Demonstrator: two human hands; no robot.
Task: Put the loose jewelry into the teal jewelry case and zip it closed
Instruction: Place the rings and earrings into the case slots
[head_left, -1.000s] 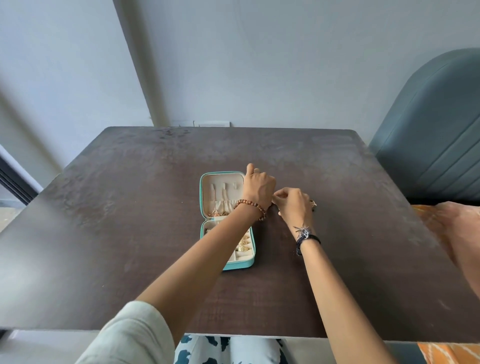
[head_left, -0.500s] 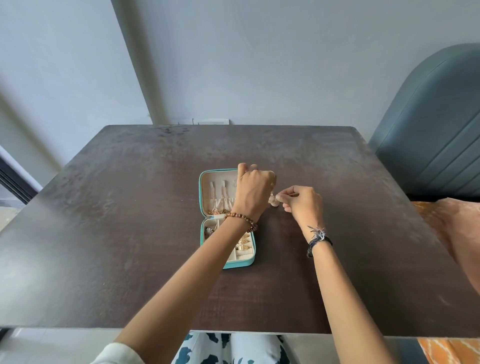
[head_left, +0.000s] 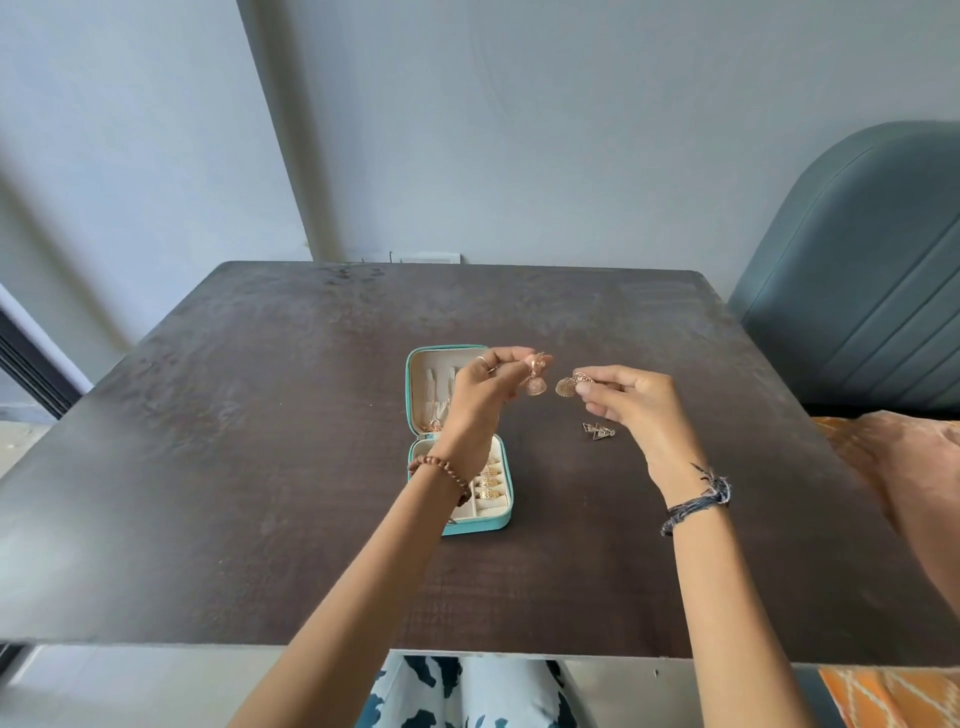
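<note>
Dark bench (head_left: 260, 467) is seen with wide bare margins toward every edge. At centre the teal jewelry case (head_left: 501, 512) lies unzipped. A bell earring (head_left: 535, 383) is pinched by the left hand (head_left: 478, 400), a round earring (head_left: 567, 387) by the right hand (head_left: 631, 410); at 3 o'clock of the case a loose earring (head_left: 598, 431) is left.

Your left arm (head_left: 395, 530) hides part of the teal case (head_left: 496, 522); the tiny earrings (head_left: 598, 430) on the table look blurry.

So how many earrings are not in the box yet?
3 that I can see: a bell-shaped earring pinched in the left hand, a round filigree earring pinched in the right hand, and a triangle piece on the table. The hands may hide more.
</note>
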